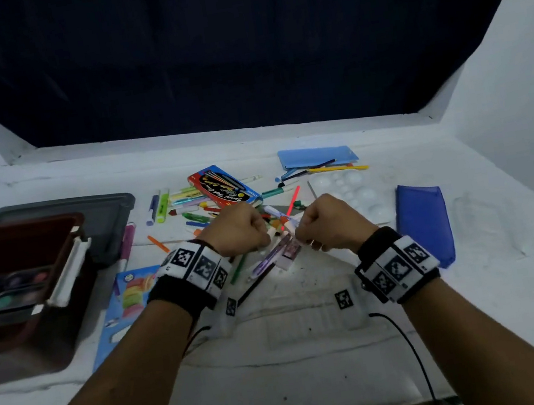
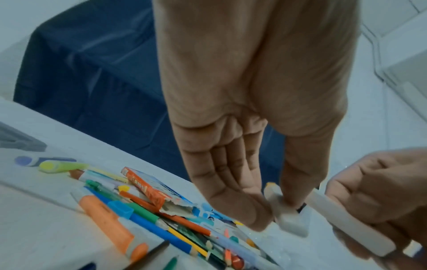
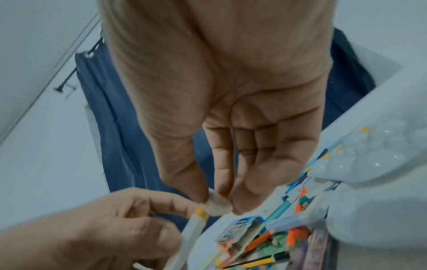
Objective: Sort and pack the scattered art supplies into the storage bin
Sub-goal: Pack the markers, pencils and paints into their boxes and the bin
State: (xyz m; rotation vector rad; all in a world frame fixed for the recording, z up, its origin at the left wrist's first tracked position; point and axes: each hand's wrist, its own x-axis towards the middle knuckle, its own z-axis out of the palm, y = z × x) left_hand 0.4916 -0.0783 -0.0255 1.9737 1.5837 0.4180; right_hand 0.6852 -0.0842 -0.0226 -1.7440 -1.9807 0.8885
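Head view shows both fists close together over the middle of the white table (image 1: 477, 275), and the backs of the hands hide most of what they hold. The left hand (image 1: 235, 229) has its fingers curled under; the left wrist view shows its thumb and fingertips pinching a short whitish marker (image 2: 284, 210) with a yellow-orange tip, partly covered by the thumb. The right hand (image 1: 330, 218) is curled too; in the right wrist view its thumb and fingers pinch a small pale piece (image 3: 217, 202) right at the marker's tip, too blurred to say whether it is a cap. In the left wrist view the right hand also grips a long white stick-like item (image 2: 346, 221), its far end cut off by the fingers. Beneath the hands lies a purple pen (image 1: 268, 256), half hidden. The scattered pens and pencils (image 1: 190, 207) lie beyond the hands beside a red-and-blue box (image 1: 221, 186), a white paint palette (image 1: 358, 195) and two blue pouches (image 1: 315, 155). The dark red storage bin (image 1: 29, 290) stands at the table's left edge, cut off by the frame, with a watercolour set (image 1: 1, 290) dimly visible inside and a grey lid (image 1: 101, 213) behind it.
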